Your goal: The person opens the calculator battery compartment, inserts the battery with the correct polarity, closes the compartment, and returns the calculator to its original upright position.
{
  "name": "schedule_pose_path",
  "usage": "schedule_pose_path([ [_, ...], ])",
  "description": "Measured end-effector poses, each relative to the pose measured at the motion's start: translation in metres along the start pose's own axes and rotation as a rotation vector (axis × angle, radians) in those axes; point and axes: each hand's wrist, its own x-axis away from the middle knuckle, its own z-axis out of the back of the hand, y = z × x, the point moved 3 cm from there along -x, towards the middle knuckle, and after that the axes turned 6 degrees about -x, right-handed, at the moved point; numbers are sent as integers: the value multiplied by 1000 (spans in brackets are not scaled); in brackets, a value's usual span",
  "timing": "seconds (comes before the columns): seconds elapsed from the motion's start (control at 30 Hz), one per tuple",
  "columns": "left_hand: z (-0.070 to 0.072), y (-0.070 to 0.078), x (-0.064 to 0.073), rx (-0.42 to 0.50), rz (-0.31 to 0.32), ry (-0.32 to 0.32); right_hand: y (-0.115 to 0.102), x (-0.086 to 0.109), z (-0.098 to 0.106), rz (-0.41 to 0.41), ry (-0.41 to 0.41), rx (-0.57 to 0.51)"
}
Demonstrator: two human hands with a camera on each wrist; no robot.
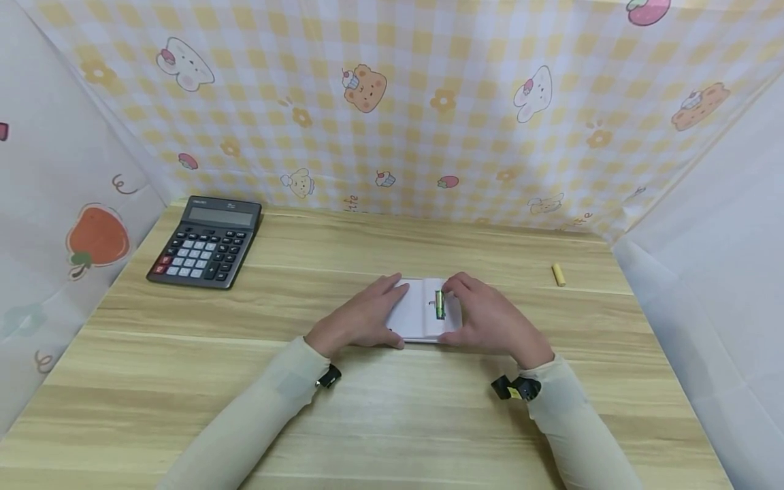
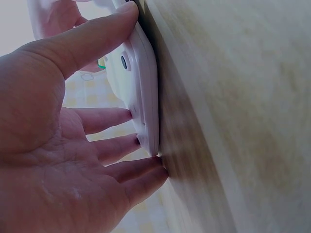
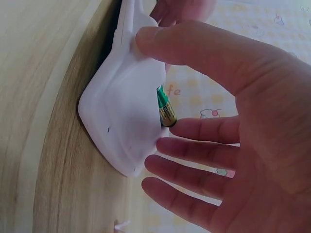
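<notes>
A white, flat device with rounded corners (image 1: 412, 312) lies on the table with its back face up. A green and gold battery (image 1: 439, 305) sits in an open slot on its right half; in the right wrist view the battery (image 3: 166, 108) sticks up a little from the surface. My left hand (image 1: 367, 314) holds the device's left side, thumb at the near edge, fingers toward the far edge. At the right side, my right hand (image 1: 490, 318) has its thumb on the near edge and its index fingertip against or just beside the battery's far end.
A dark grey calculator (image 1: 208, 241) lies at the back left of the wooden table (image 1: 392, 422). Off to the right is a small yellow cylinder (image 1: 559, 274). A yellow checked cloth (image 1: 416, 136) hangs behind the table, with white cloth on both sides.
</notes>
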Motion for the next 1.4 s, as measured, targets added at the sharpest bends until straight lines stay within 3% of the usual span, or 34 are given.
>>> schedule_pose_path([
  [0.73,-1,1,0,4,15,-8,-2,1,0,-6,-21,58],
  [0.93,-1,1,0,8,25,-14,1,0,2,-22,-42,21],
  [1.4,0,1,0,-4,15,-8,17,2,14,26,-46,-79],
])
